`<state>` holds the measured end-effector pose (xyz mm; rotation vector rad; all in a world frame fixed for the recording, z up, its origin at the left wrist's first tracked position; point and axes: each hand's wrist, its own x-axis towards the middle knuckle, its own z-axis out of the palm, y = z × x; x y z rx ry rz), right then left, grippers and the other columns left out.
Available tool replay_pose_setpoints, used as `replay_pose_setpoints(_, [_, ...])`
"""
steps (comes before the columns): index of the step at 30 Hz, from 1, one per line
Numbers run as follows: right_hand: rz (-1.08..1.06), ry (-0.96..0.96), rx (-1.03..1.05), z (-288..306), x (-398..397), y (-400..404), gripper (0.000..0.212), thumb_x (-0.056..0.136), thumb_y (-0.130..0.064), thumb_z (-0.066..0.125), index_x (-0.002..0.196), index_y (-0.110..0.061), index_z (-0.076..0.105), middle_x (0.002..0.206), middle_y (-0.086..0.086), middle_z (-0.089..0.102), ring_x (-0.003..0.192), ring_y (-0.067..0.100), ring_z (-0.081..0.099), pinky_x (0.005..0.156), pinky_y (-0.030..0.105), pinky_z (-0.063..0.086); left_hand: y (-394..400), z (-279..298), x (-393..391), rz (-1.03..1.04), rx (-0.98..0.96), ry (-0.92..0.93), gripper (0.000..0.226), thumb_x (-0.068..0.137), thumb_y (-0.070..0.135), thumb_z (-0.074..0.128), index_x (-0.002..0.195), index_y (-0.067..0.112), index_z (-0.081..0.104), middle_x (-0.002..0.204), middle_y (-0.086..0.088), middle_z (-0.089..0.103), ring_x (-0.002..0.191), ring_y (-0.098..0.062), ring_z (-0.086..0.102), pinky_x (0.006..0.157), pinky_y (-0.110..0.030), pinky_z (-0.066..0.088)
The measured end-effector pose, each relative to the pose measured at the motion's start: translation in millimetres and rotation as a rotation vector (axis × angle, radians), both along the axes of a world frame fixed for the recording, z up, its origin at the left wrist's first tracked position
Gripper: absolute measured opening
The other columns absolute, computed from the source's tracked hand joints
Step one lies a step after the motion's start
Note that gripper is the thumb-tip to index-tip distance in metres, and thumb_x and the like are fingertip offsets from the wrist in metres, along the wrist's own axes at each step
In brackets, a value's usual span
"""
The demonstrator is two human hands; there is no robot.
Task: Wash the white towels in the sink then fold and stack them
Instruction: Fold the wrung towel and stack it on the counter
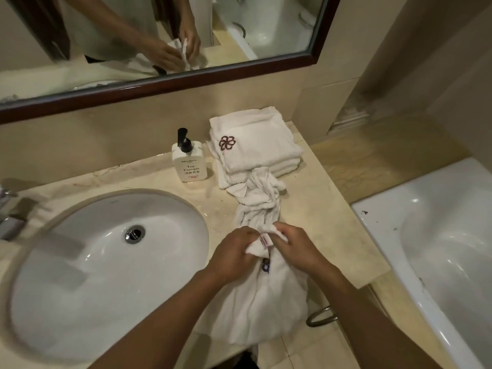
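**Both hands pinching the wrung towel at the surface's near edge**

Your fingertips are buried in the cloth, so you cannot see exactly how much each hand grips. The tap (10, 209) at the far left is blurred and cut off by the frame edge. Your left hand (234, 251) and right hand (295, 249) are close together, both closed on a bunched corner of the white towel (261, 209), with its small sewn label (266, 240) between them; the label's print is too small to read. The towel is twisted into a rope whose long axis runs away from you, from your hands toward the folded stack of towels (253, 145) at the back of the surface (332, 222), right of the sink (106, 262). Its near part hangs over the front edge. The top folded towel carries a dark red flower-like emblem (227, 143). The pump bottle (189, 161) beside the stack reads "Tea Tonique".
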<state>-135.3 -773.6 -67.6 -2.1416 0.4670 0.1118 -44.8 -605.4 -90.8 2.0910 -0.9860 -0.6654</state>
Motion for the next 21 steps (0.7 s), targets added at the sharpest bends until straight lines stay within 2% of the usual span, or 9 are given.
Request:
replay_pose_setpoints(2, [0.120, 0.134, -0.195, -15.6, 0.8, 0.1, 0.022, 0.100, -0.030, 0.052, 0.109, -0.017, 0.067, 0.109, -0.001, 0.070, 0.098, 0.022, 0.064, 0.078, 0.035, 0.049, -4.0, -11.7, -1.5, -0.084, 0.238, -0.173, 0.039, 0.090, 0.039, 0.055, 0.121, 0.020, 0.069, 0.136, 0.002, 0.055, 0.125, -0.018, 0.048, 0.085, -0.036, 0.050])
replay_pose_setpoints(3, [0.134, 0.169, -0.317, -21.5, -2.3, -1.2, 0.025, 0.101, -0.034, 0.051, 0.116, -0.020, 0.066, 0.116, -0.003, 0.068, 0.103, 0.024, 0.064, 0.079, 0.037, 0.050, -3.5, -14.3, -2.7, -0.095, 0.310, -0.288, 0.035, 0.090, 0.031, 0.055, 0.120, 0.020, 0.068, 0.137, 0.002, 0.052, 0.127, -0.021, 0.047, 0.081, -0.037, 0.051])
replay_pose_setpoints(6, [0.084, 0.162, -0.591, -22.6, -13.3, -13.3, 0.030, 0.103, -0.037, 0.048, 0.125, -0.023, 0.063, 0.117, 0.000, 0.064, 0.099, 0.030, 0.066, 0.076, 0.035, 0.047, 7.5, -12.6, -1.2, -0.130, 0.411, -0.485, 0.025, 0.072, 0.025, 0.051, 0.090, 0.020, 0.067, 0.103, -0.002, 0.060, 0.091, -0.028, 0.063, 0.054, -0.033, 0.038])
replay_pose_setpoints(8, [0.047, 0.223, -0.658, -20.7, -19.1, -22.6, 0.030, 0.104, -0.038, 0.044, 0.122, -0.022, 0.062, 0.114, 0.001, 0.063, 0.099, 0.030, 0.066, 0.078, 0.034, 0.047, 17.7, -11.3, 7.3, -0.073, 0.472, -0.572, 0.015, 0.069, 0.023, 0.061, 0.083, 0.020, 0.065, 0.092, -0.002, 0.061, 0.078, -0.028, 0.062, 0.055, -0.033, 0.034])
replay_pose_setpoints(10, [0.037, 0.290, -0.706, -20.2, -18.3, -25.7, 0.027, 0.104, -0.038, 0.045, 0.117, -0.022, 0.063, 0.109, 0.002, 0.064, 0.097, 0.029, 0.067, 0.077, 0.034, 0.048, 21.7, -3.6, 15.2, 0.061, 0.558, -0.561, 0.018, 0.066, 0.024, 0.075, 0.079, 0.015, 0.068, 0.084, -0.006, 0.063, 0.071, -0.030, 0.060, 0.057, -0.034, 0.038])
replay_pose_setpoints(12, [0.017, 0.241, -0.714, -18.6, -9.6, -19.6, 0.015, 0.092, -0.031, 0.068, 0.101, -0.018, 0.069, 0.092, 0.006, 0.065, 0.073, 0.032, 0.068, 0.061, 0.034, 0.051, 17.2, -1.3, 20.6, 0.143, 0.560, -0.583, 0.023, 0.057, 0.025, 0.083, 0.071, 0.013, 0.069, 0.075, -0.009, 0.060, 0.067, -0.032, 0.058, 0.056, -0.036, 0.042])
replay_pose_setpoints(14, [0.060, 0.152, -0.678, -25.0, 0.9, -13.2, 0.017, 0.077, -0.021, 0.081, 0.091, -0.018, 0.072, 0.089, 0.007, 0.064, 0.058, 0.032, 0.064, 0.048, 0.032, 0.047, 6.4, -3.0, 19.3, 0.044, 0.524, -0.570, 0.023, 0.053, 0.023, 0.079, 0.074, 0.016, 0.071, 0.084, -0.007, 0.059, 0.079, -0.033, 0.058, 0.059, -0.037, 0.044])
replay_pose_setpoints(18, [0.126, 0.115, -0.477, -33.8, 22.4, -8.8, 0.030, 0.098, -0.028, 0.056, 0.126, -0.025, 0.066, 0.129, -0.005, 0.057, 0.096, 0.030, 0.065, 0.075, 0.035, 0.048, -7.7, -9.6, 24.3, -0.041, 0.453, -0.487, 0.032, 0.052, 0.014, 0.076, 0.083, 0.013, 0.071, 0.093, -0.008, 0.060, 0.083, -0.033, 0.057, 0.056, -0.038, 0.047])
replay_pose_setpoints(21, [0.014, 0.196, -0.604, -41.0, 12.3, -15.3, 0.032, 0.100, -0.027, 0.055, 0.130, -0.020, 0.062, 0.125, 0.008, 0.056, 0.084, 0.039, 0.066, 0.071, 0.041, 0.050, 1.0, -13.1, 25.4, 0.049, 0.429, -0.446, 0.049, 0.055, -0.004, 0.078, 0.102, 0.006, 0.068, 0.104, -0.012, 0.060, 0.087, -0.034, 0.058, 0.051, -0.037, 0.049])
